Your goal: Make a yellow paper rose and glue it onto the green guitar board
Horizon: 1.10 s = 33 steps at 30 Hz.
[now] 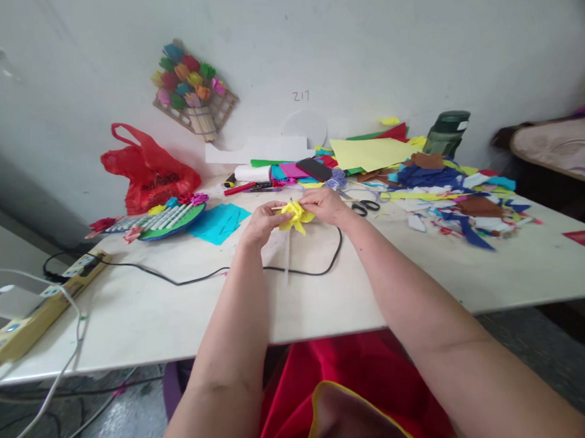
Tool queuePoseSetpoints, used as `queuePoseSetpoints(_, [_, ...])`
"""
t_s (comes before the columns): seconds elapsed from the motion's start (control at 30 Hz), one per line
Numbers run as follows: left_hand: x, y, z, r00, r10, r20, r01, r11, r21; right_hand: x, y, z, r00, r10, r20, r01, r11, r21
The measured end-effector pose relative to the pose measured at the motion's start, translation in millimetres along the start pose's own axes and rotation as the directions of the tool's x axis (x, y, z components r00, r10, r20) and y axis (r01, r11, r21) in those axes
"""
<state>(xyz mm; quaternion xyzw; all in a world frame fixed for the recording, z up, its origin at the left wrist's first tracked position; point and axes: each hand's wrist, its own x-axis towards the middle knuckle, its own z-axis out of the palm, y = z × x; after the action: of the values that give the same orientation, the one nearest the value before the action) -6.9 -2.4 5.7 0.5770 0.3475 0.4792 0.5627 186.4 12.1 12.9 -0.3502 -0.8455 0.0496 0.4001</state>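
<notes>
A yellow paper flower (296,217) is held above the middle of the white table, between my two hands. My left hand (265,222) is closed on a thin stick at the flower's left side. On the flower's right side, my right hand (325,205) pinches the yellow paper. A translucent strip (288,258) hangs or lies just below the flower; its upper end is hidden. Black-handled scissors (366,207) lie just right of my right hand. Left of my left hand are blue paper sheets (219,224).
A black cable (177,282) crosses the table from a power strip (43,306). A red bag (151,172) and a round paper craft (172,222) stand left. Paper scraps (464,197), a phone (314,169) and a green bottle (447,133) lie or stand behind and right.
</notes>
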Motion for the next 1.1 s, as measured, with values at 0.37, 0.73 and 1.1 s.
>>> queuePoseSetpoints(0.37, [2.0,-2.7,-2.0,0.998,0.061,0.034,-0.063,0.995,0.072,-0.8,0.6,-0.7,0.999,0.045,-0.014,-0.043,0.993,0.111])
queuePoseSetpoints(0.73, [0.3,-0.8,0.6,0.997,0.08,0.009,-0.081,0.99,0.113,-1.8,1.3,-0.7,0.997,0.066,-0.027,-0.061,0.984,0.167])
queuePoseSetpoints(1.1, [-2.6,2.8,1.6,0.993,0.113,0.019,-0.115,0.973,0.199,-2.1,3.6,-2.4,0.998,0.06,-0.013,-0.055,0.962,0.266])
